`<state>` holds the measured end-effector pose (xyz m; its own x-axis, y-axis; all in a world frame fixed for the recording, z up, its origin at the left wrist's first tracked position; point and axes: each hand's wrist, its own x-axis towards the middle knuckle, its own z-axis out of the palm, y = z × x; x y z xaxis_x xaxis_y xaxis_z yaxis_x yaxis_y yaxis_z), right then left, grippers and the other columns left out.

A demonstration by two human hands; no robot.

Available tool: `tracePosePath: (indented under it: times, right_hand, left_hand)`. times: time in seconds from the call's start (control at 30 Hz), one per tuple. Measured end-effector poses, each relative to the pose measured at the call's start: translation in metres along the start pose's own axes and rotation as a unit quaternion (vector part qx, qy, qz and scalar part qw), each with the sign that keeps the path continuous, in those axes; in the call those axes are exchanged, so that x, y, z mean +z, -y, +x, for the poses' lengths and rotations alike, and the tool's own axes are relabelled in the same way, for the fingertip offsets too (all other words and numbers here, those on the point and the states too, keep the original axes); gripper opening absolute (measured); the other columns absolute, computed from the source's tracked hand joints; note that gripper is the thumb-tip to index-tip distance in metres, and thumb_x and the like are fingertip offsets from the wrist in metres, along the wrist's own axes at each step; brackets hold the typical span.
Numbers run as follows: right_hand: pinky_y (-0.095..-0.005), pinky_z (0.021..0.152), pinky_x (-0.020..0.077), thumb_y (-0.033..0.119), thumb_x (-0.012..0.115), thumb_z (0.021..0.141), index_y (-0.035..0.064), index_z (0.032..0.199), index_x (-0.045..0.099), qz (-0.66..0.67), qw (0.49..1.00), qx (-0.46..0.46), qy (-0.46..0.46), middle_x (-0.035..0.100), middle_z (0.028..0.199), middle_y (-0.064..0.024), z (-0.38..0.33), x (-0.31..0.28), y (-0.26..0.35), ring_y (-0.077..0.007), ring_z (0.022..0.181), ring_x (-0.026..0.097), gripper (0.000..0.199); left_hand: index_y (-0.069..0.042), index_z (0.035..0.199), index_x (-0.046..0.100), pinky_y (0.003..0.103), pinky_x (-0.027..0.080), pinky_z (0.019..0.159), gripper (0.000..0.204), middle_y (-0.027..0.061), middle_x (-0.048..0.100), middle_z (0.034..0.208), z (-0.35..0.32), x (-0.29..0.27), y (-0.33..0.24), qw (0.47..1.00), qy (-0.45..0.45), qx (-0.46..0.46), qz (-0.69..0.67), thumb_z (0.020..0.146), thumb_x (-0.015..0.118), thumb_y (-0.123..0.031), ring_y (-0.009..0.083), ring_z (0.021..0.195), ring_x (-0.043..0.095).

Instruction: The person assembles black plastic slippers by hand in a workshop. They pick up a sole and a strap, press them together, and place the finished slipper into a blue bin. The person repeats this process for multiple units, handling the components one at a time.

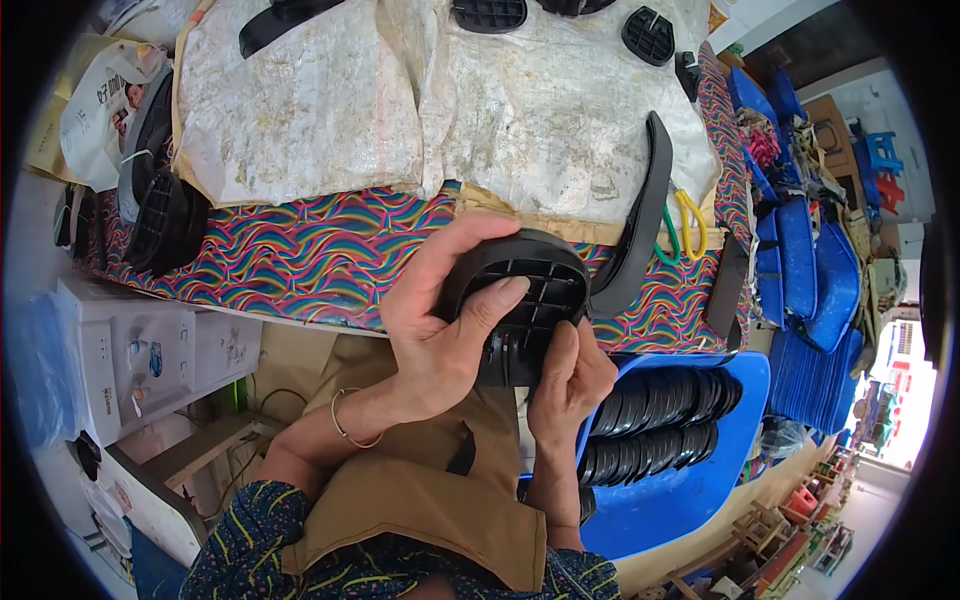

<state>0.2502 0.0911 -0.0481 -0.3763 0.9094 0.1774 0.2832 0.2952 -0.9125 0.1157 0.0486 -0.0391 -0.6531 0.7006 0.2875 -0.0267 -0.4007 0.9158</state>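
Close in front of me, above my lap at the table edge, I hold a black shoe sole [548,270] with its ribbed, grid-like hollow facing me. My left hand [432,325] is closed round its left side, thumb pressed on the ribs and index finger over the top rim. The fingers of my right hand [575,385] are bent and pinch its lower right edge. Just right of it, a long curved black sole [638,225] lies on the table, beside scissors with green and yellow handles [690,225].
A stained white woven sheet [310,110] covers much of the patterned tablecloth [320,255]. More black soles [648,36] lie along the far side; tied ones [155,222] stand at the left. A blue tub [670,515] at my right holds rows of black soles. White boxes [150,350] stand lower left.
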Motion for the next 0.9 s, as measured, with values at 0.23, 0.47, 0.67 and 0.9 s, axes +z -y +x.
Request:
tracePosePath:
  times: [0.23, 0.47, 0.67, 0.9]
  right_hand:
    - [-0.0242, 0.057, 0.0313, 0.026, 0.049, 0.105, -0.0034, 0.091, 0.064, 0.106, 0.994, 0.014, 0.034, 0.05, 0.069, 0.0054, 0.016, -0.01, 0.003, -0.0042, 0.066, 0.04, 0.036]
    - [-0.0277, 0.072, 0.0474, 0.018, 0.047, 0.103, -0.0047, 0.109, 0.065, 0.004, 1.0, 0.01, -0.02, 0.069, 0.087, -0.0103, 0.014, 0.002, -0.005, -0.0119, 0.078, 0.058, 0.03]
    - [-0.0209, 0.064, 0.0371, 0.027, 0.048, 0.105, -0.001, 0.091, 0.063, 0.062, 0.995, 0.009, -0.076, 0.057, 0.079, 0.0031, 0.019, -0.01, -0.012, -0.0039, 0.073, 0.047, 0.035]
    - [-0.0245, 0.07, 0.0481, 0.026, 0.042, 0.106, -0.0062, 0.105, 0.066, 0.128, 0.98, -0.023, -0.153, 0.07, 0.09, -0.0065, 0.023, -0.012, -0.002, -0.0109, 0.078, 0.062, 0.04]
  left_hand:
    - [0.002, 0.125, 0.056, 0.026, 0.05, 0.089, 0.037, 0.0087, 0.065, 0.111, -0.002, -0.002, -0.003, 0.996, 0.029, -0.068, -0.039, 0.089, 0.067, 0.001, 0.0132, 0.101, 0.064]
    - [-0.003, 0.135, 0.045, 0.029, 0.046, 0.095, 0.049, 0.0081, 0.06, 0.117, 0.004, -0.001, 0.003, 0.988, 0.093, -0.123, -0.019, 0.091, 0.065, -0.002, 0.0145, 0.108, 0.059]
    - [-0.008, 0.151, 0.026, 0.032, 0.043, 0.1, 0.08, 0.0074, 0.05, 0.135, 0.017, -0.011, 0.0, 0.91, 0.23, -0.234, -0.255, 0.09, 0.072, -0.032, 0.0164, 0.119, 0.053]
    - [-0.01, 0.152, 0.028, 0.036, 0.046, 0.099, 0.064, 0.0068, 0.049, 0.141, 0.004, -0.005, 0.017, 0.808, 0.155, -0.359, -0.44, 0.101, 0.051, -0.04, 0.0172, 0.125, 0.052]
